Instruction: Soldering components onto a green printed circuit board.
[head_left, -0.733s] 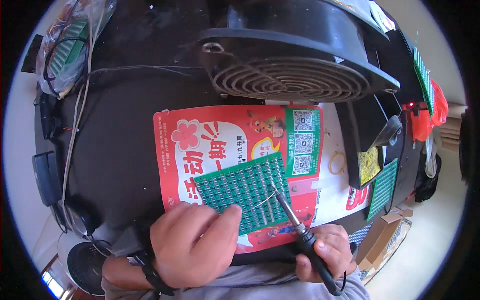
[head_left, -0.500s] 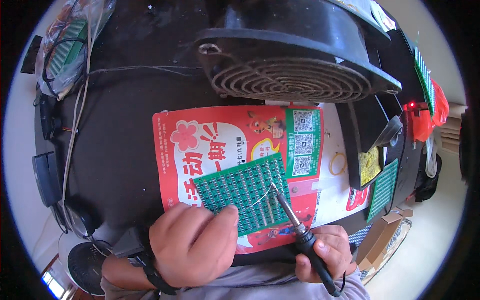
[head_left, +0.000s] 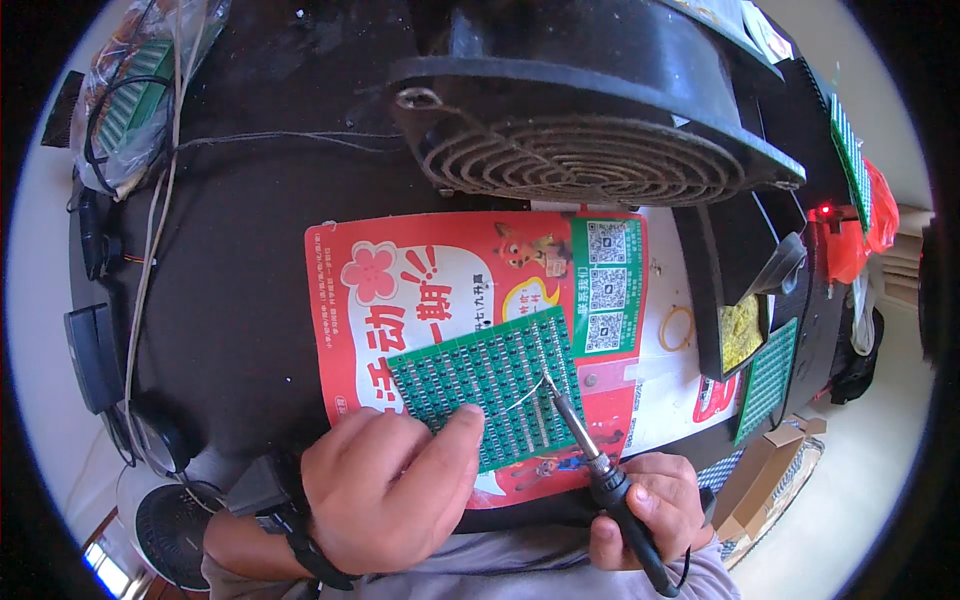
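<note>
1. A thin rectangular circuit board, glossy green and studded with rows of tiny parts, is laid aslant on a smooth, red printed sheet. By it the clock directions below are set.
2. At seven to eight o'clock the left hand is held over the board's near corner; its fingers are curled and pressed together with the thumb, and a fine, bowed silvery wire is pinched there (the grip itself is largely hidden).
3. At four o'clock a soldering iron, with a metal shaft and a matt black handle, is clasped in the right hand, thumb and fingers closed around the handle. The wire's far end is met by the iron's tip, or nearly so; contact cannot be told.
4. Since the previous frame, the tip has been drawn slightly toward six o'clock and the left thumb shifted slightly toward three; the board has been left in place.
5. At one o'clock, room is bounded by a fan with a dusty, ringed grille. Between two and three, crumbly yellow material is held in a black holder.
6. From nine to eleven, bare dark tabletop is left open between the sheet's edge and pale, looping cables.
</note>
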